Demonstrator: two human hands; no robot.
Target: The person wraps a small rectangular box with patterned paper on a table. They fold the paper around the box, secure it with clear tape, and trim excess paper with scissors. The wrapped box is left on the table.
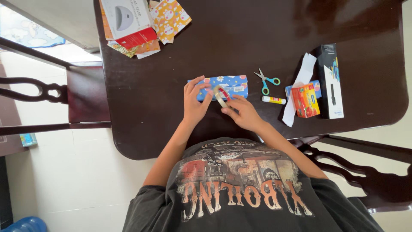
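**Clear tape over a blue-wrapped box**

Clear plastic, the tape roll [220, 96] is light, stiff and slick; it is best held by its rim, where the right hand [243, 112] pinches it closed against the wrapped box [227, 87] at table centre. The left hand [195, 102] lies open, fingers spread flat on the box's papered end, which looks thin and easily torn. Both forearms angle in from six o'clock. At three o'clock lie scissors [266, 80] and a glue stick [273, 100]; at eleven, spare paper [170, 18].
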